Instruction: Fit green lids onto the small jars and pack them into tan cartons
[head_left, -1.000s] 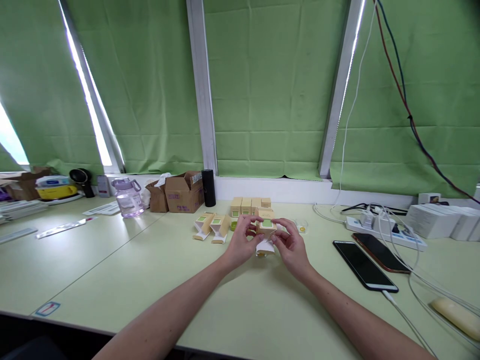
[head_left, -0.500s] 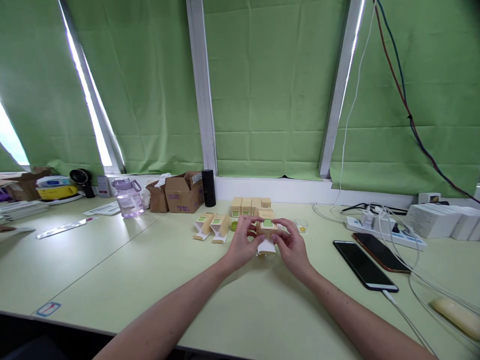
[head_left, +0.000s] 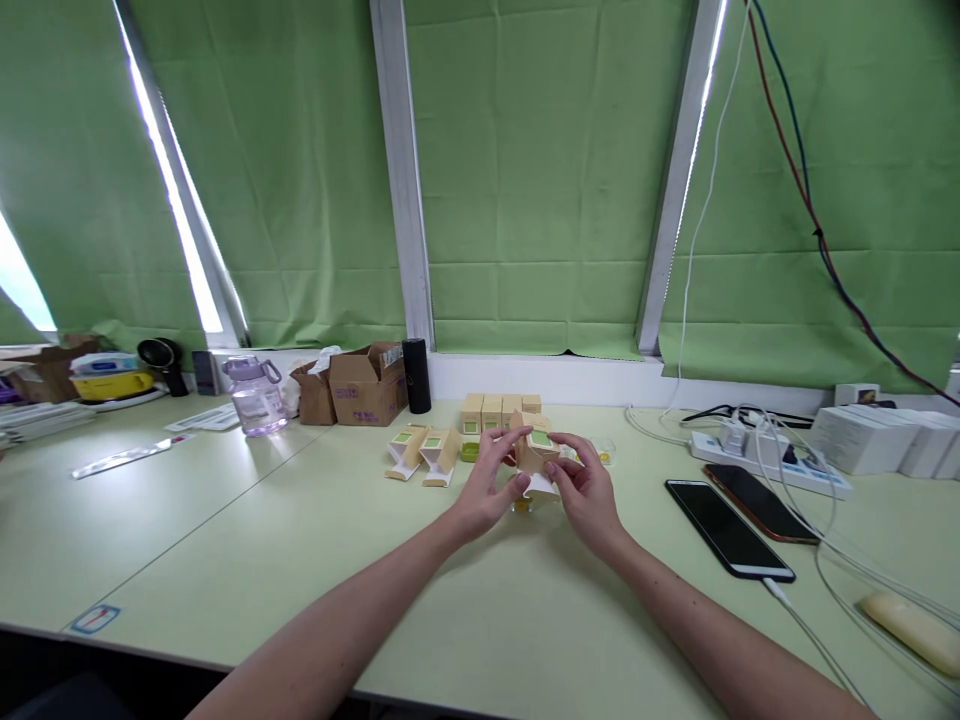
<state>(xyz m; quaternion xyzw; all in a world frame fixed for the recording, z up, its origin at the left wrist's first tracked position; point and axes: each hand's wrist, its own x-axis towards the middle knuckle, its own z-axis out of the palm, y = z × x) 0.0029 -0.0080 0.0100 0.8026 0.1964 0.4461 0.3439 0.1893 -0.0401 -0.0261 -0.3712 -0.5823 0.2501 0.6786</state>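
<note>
Between my two hands is a small beige cardboard box [head_left: 534, 458] with a green patch on it and a white flap at the near end. My left hand [head_left: 487, 478] grips its left side, fingers on top and thumb nearer me. On the right side, my right hand [head_left: 583, 488] pinches it between thumb and fingers. Below the box a small yellowish clear item [head_left: 523, 505] shows in part. Two opened beige boxes [head_left: 441, 455] stand to the left, their flaps spread. Behind my hands is a row of several beige boxes [head_left: 481, 408], partly hidden.
Two phones [head_left: 729, 530] lie at right near a white power strip [head_left: 772, 465] with loose cables. White boxes [head_left: 866, 440] stand beyond. At the back left are a brown carton [head_left: 367, 385], a black cylinder [head_left: 416, 375] and a purple water bottle [head_left: 256, 395]. A clear container [head_left: 602, 450] sits behind my right hand.
The box in my hands has turned and tilted slightly, showing more of its left side. The yellowish item below it is more visible. A hand at the far left edge has left the view.
</note>
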